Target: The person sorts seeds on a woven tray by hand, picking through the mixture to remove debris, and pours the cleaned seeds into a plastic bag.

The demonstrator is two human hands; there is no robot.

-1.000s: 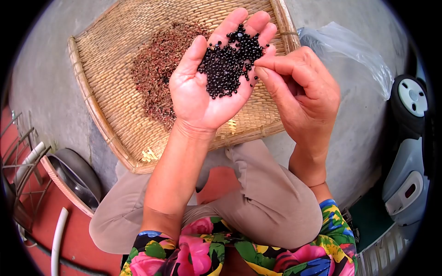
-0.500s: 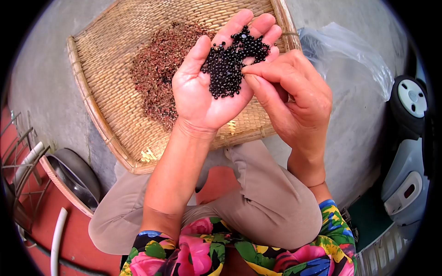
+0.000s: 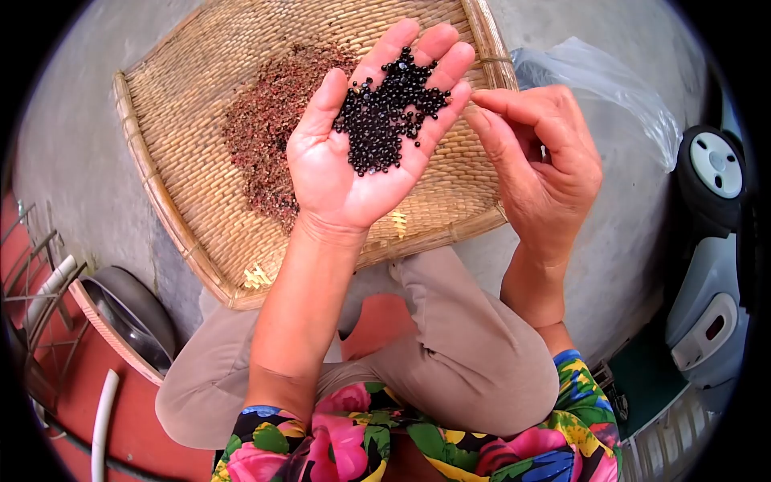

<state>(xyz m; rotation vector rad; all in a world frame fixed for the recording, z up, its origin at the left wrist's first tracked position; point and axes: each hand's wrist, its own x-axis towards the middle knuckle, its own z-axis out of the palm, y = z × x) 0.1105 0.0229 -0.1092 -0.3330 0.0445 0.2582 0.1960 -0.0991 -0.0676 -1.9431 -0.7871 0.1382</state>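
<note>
Right hand (image 3: pixel 550 165) drawn back from the black seeds (image 3: pixel 376 128)

Half a second ago the right fingers were held at the edge of the seeds; now they have been moved out to just beside the little finger of the left hand (image 3: pixel 331 165). The right thumb and forefinger are brought close together, but whether anything is pinched between them cannot be told. The left palm is turned up, its fingers extended and slightly spread. On it the seeds are borne in a loose layer, spread over the palm and onto the base of the fingers, one seed set a little apart toward the outer edge.

Beneath the left hand, a woven tray (image 3: pixel 181 120) is seen, with a heap of reddish-brown bits (image 3: pixel 261 132) piled on it and partly hidden by the hand. Beyond the tray's right rim, a clear plastic bag (image 3: pixel 598 88) is laid on the grey floor (image 3: pixel 626 249).

Each seed is round, so no long axis is shown; the patch as a whole is stretched from the palm toward the fingertips.
</note>
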